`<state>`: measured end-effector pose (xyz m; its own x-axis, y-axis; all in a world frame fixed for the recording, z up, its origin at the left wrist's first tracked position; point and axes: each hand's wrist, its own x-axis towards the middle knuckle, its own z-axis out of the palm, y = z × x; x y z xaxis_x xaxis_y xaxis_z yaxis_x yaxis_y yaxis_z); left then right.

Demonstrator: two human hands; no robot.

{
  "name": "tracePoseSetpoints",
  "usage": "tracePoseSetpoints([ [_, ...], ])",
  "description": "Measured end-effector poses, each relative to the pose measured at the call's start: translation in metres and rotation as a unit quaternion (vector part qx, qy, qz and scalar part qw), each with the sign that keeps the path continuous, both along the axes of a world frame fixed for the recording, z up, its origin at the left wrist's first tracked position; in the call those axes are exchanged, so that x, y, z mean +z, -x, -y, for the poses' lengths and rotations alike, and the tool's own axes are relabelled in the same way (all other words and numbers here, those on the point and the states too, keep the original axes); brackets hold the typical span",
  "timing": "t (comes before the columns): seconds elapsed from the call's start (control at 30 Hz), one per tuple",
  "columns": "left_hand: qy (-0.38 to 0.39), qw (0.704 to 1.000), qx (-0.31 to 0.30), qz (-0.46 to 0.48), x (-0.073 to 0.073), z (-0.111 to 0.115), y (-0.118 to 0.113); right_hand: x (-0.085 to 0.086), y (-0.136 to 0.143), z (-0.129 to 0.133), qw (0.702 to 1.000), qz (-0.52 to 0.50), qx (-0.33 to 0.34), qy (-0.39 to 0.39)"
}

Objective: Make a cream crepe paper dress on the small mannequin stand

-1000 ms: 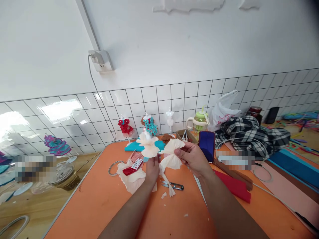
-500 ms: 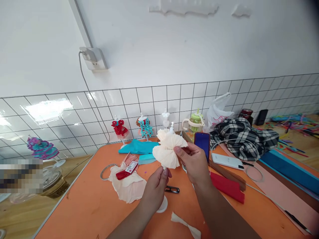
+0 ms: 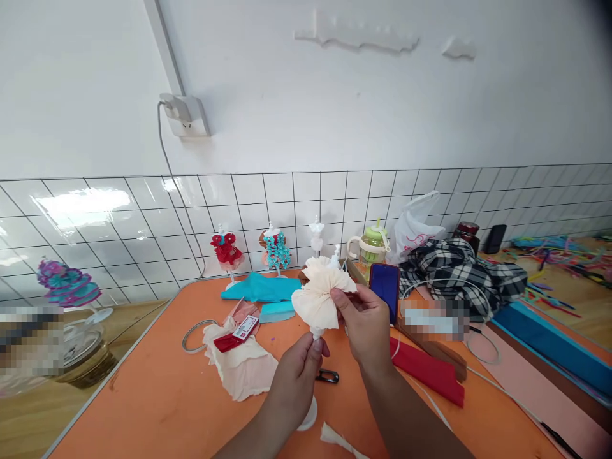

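Closed around the stem of a small white mannequin stand is my left hand, keeping it above the table. Pleated cream crepe paper fans out over the little figure, whose white top pokes up behind. My right hand pinches the gathered paper at the figure's middle between thumb and fingers. A black thread snipper or clip-like tool lies just behind my left hand. Nearer me rests a cream paper scrap; more crumpled cream paper is to the left, with a red labelled piece on it.
Small mannequins in red and turquoise dresses and a bare white one stand by the tiled wall. Turquoise paper, a phone, a cup, red paper and plaid cloth lie around the orange table.
The camera view has shifted slightly. Both hands keep their hold, and the figure with its cream paper has tilted a little to the right at the top.
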<state>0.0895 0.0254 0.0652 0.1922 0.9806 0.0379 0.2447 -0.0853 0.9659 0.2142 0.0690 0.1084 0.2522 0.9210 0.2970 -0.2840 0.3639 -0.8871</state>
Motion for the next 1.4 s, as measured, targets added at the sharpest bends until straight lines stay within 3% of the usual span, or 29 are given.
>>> tracePoseSetpoints([
  [0.4, 0.037, 0.995, -0.015, 0.092, 0.001, 0.002, -0.004, -0.002, 0.004, -0.001, 0.998, 0.000, -0.043, -0.041],
  [0.6, 0.027, 0.996, -0.009, 0.084, 0.004, 0.003, -0.005, 0.000, 0.000, -0.001, 0.998, 0.033, -0.015, -0.042],
  [0.77, 0.022, 0.997, -0.001, 0.075, 0.006, 0.003, -0.003, 0.006, -0.008, -0.001, 0.995, 0.082, 0.049, -0.028],
  [1.0, 0.003, 0.999, 0.003, 0.046, 0.004, 0.004, -0.003, 0.011, -0.018, -0.001, 0.993, 0.105, 0.044, -0.032],
  [1.4, 0.036, 0.992, -0.056, 0.103, 0.003, 0.005, -0.003, 0.018, -0.028, 0.001, 0.989, 0.126, 0.077, -0.011],
])
